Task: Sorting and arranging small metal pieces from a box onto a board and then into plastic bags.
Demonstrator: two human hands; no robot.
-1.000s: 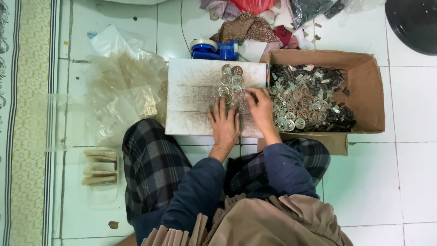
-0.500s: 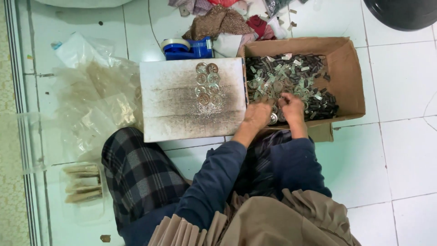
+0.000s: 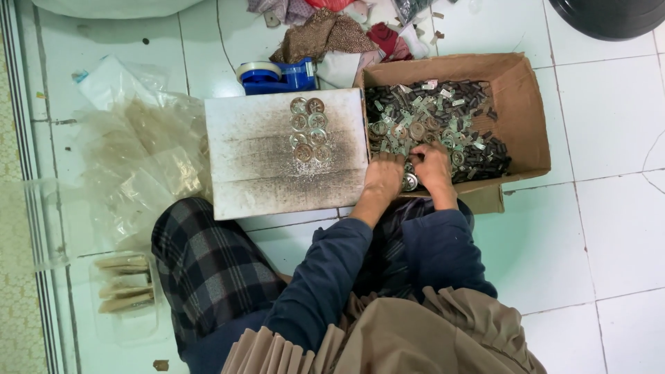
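Both my hands reach into an open cardboard box point(image 3: 528, 111) on the floor, filled with several small round metal discs and dark strips point(image 3: 443, 118). My left hand point(image 3: 384, 176) rests at the near edge of the pile, fingers curled into the pieces. My right hand point(image 3: 433, 165) sits beside it, fingers bent over the discs; one round disc point(image 3: 410, 182) lies between the two hands. Whether either hand grips a piece is hidden. To the left, a worn white board point(image 3: 263, 166) carries two short rows of round discs point(image 3: 309, 129).
A blue tape dispenser point(image 3: 273, 75) stands behind the board. Crumpled clear plastic bags point(image 3: 138, 159) lie at the left, with flat tan packets point(image 3: 125, 284) nearer. Cloth scraps point(image 3: 332, 31) are piled at the back. A dark round object point(image 3: 609, 14) sits at the top right.
My hands left the discs on the white board and moved right into the cardboard box, where they now dig in the pile.
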